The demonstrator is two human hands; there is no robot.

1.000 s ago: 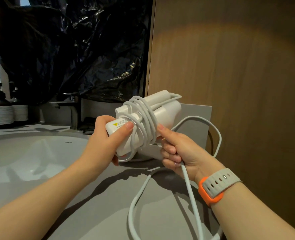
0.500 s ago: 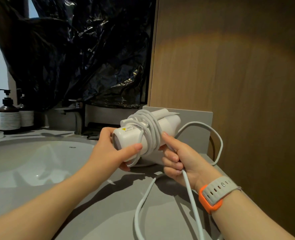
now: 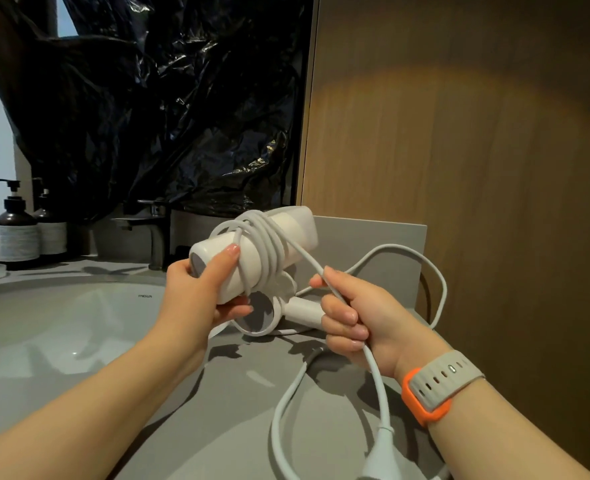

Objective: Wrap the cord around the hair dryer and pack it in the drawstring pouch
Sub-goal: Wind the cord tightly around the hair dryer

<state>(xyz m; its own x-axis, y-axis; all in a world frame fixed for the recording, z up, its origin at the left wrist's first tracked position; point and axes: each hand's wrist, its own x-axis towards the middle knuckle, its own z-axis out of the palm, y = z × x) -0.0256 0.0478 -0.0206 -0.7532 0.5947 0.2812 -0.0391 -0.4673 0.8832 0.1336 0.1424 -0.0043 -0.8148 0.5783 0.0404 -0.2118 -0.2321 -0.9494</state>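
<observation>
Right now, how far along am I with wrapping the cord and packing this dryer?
Done: several turns of cord circle the hair dryer. In hand: your left hand grips the dryer, your right hand holds the next stretch. Left: a long loop and the plug trail over the counter; no pouch in view, so packing hasn't begun.

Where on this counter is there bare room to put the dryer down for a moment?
The grey counter strip between the sink and the loose cord is bare. Crowded: its loops and plug by the wooden wall, pump bottles at back left.
</observation>
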